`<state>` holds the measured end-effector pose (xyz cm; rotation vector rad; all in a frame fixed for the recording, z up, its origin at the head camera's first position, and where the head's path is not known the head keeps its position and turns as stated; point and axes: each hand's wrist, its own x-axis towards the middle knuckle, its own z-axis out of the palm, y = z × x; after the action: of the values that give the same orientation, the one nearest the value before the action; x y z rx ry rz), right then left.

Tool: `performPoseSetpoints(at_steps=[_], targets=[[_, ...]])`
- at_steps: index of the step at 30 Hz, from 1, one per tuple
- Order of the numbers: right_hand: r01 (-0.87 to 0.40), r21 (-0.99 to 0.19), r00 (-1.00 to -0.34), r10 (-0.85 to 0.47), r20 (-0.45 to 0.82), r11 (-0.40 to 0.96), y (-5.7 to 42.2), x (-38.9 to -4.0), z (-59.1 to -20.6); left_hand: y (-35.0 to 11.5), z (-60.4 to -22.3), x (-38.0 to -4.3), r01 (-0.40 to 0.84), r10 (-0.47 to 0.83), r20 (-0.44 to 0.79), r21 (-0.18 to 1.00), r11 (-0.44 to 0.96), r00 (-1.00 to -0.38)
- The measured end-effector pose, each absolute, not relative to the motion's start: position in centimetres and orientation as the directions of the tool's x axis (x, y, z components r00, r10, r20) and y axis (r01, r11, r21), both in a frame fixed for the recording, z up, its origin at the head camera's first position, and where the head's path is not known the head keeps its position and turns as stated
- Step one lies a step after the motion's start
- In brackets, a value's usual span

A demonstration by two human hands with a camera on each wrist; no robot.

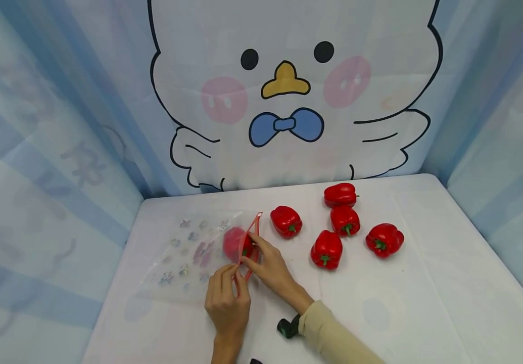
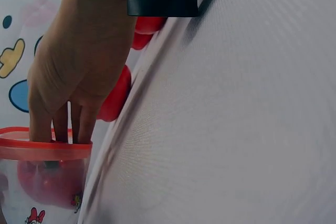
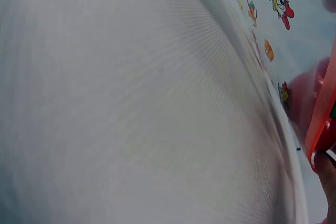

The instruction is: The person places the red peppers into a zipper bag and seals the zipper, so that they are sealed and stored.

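Note:
A clear printed plastic bag [image 1: 193,263] with a red rim [image 2: 44,152] lies at left on the table, its mouth held apart. Near that mouth my left hand [image 1: 228,301] pinches the near side of the rim. Fingers of my right hand [image 1: 271,265] reach into the opening around a red bell pepper [image 1: 232,244], which sits just inside with its green stem toward the mouth. The left wrist view shows this right hand above the pepper [image 2: 52,182], fingertips hidden behind the rim. In the right wrist view, a finger touches the bag's red rim [image 3: 321,111].
Several more red bell peppers lie right of the bag, the nearest pepper [image 1: 286,222] close to its mouth. A white cloth covers the table [image 1: 425,303]. Blue and white curtains [image 1: 61,151] hang around it. A black device [image 1: 288,327] sits at my right wrist.

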<state>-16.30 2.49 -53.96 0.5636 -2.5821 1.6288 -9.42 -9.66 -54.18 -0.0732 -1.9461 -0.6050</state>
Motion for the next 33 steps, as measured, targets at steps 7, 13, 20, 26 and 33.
performPoseSetpoints(at_steps=[7,13,20,26,33], targets=[[-0.309,-0.883,-0.927,-0.32,0.197,0.354,2.57,-16.45,-54.29,-9.63,-54.26,-9.28,0.308,-0.224,0.853,0.397,0.865,-0.472],[-0.319,-0.882,-0.916,-0.353,0.193,0.347,2.68,-16.83,-54.48,-9.6,-54.17,-9.16,0.304,-0.228,0.841,0.41,0.86,-0.491],[-0.302,-0.893,-0.912,-0.374,0.168,0.334,2.93,-16.96,-54.68,-9.52,-54.15,-8.96,0.27,-0.25,0.803,0.447,0.853,-0.541],[-0.292,-0.899,-0.913,-0.374,0.162,0.325,3.22,-16.94,-54.84,-9.46,-54.11,-9.04,0.247,-0.286,0.757,0.504,0.827,-0.587],[-0.279,-0.907,-0.921,-0.355,0.161,0.315,3.47,-16.78,-54.61,-9.52,-53.82,-9.19,0.24,-0.33,0.72,0.565,0.789,-0.61]])
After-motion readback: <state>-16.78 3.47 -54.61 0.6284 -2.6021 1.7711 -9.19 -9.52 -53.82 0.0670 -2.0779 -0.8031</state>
